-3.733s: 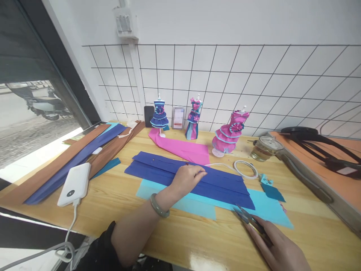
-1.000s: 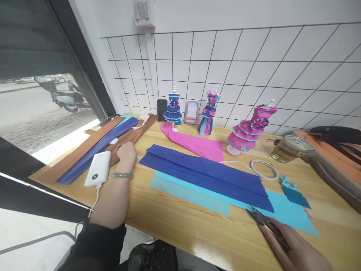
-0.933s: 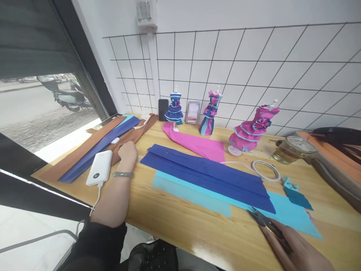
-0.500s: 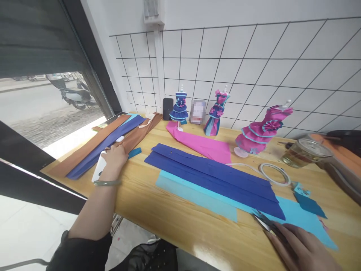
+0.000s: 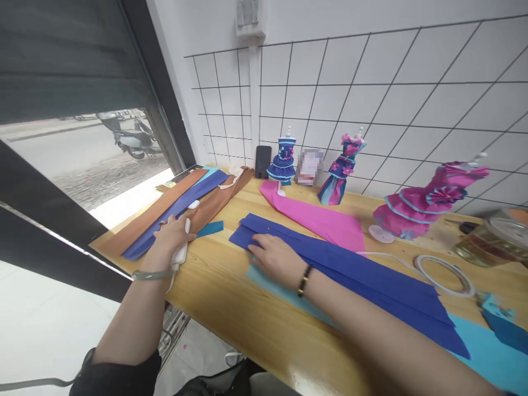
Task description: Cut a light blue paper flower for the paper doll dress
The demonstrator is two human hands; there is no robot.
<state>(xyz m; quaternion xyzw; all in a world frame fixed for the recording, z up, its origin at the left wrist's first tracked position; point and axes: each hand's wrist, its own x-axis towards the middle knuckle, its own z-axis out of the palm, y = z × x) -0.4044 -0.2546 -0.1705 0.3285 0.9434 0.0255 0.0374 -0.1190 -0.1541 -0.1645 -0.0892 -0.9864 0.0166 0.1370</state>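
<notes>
My left hand (image 5: 172, 236) is closed around a white corded device (image 5: 180, 254), with the thumb across it. Beneath its fingers lie a blue-violet strip (image 5: 196, 190) and brown strips (image 5: 216, 201) of thin paper or cloth. My right hand (image 5: 274, 256) reaches across the table, fingers loosely extended and holding nothing visible. It is over the left end of a folded dark blue sheet (image 5: 363, 275); whether it touches cannot be told. A light blue sheet (image 5: 474, 352) lies partly under that one. A small teal strip (image 5: 211, 228) lies between the hands.
Mini dress forms wear a blue dress (image 5: 282, 162), a pink-blue gown (image 5: 340, 170) and a tilted pink dress (image 5: 429, 201). A pink sheet (image 5: 322, 220), a white tape roll (image 5: 445, 275) and a glass jar (image 5: 490, 242) are along the back. A dark phone (image 5: 263, 161) leans on the wall.
My right hand has left the scissors at the lower right and moved left over the dark blue sheet. The white device has turned in my left hand. The view has shifted left.
</notes>
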